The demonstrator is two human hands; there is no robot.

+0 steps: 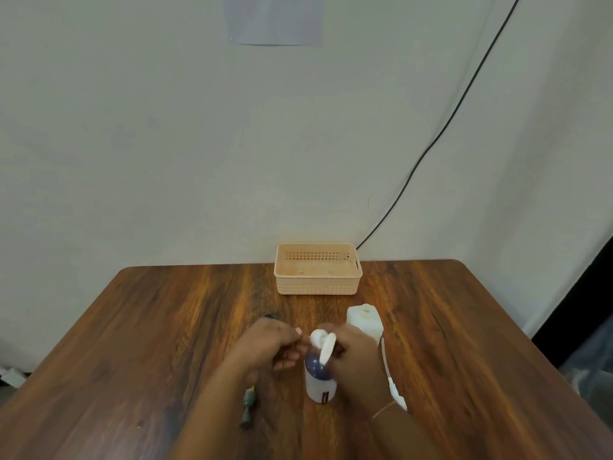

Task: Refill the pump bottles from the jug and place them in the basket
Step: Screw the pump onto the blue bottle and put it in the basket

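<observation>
A white pump bottle [320, 385] with a dark blue shoulder stands upright at the table's near middle. My right hand [355, 355] is closed around its white pump head [322, 343]. My left hand [270, 346] sits just left of the bottle's neck with curled fingers and the thumb pointing at the pump; whether it grips anything is unclear. The white jug [365, 322] stands uncapped just behind my right hand. The peach perforated basket [317, 284] sits at the table's far edge with nothing in it.
A loose white pump with its tube [389, 376] lies to the right of my right wrist. A dark green pump [249, 405] lies to the left by my left forearm. A small dark object [269, 316] peeks out behind my left hand. A black cable runs down the wall.
</observation>
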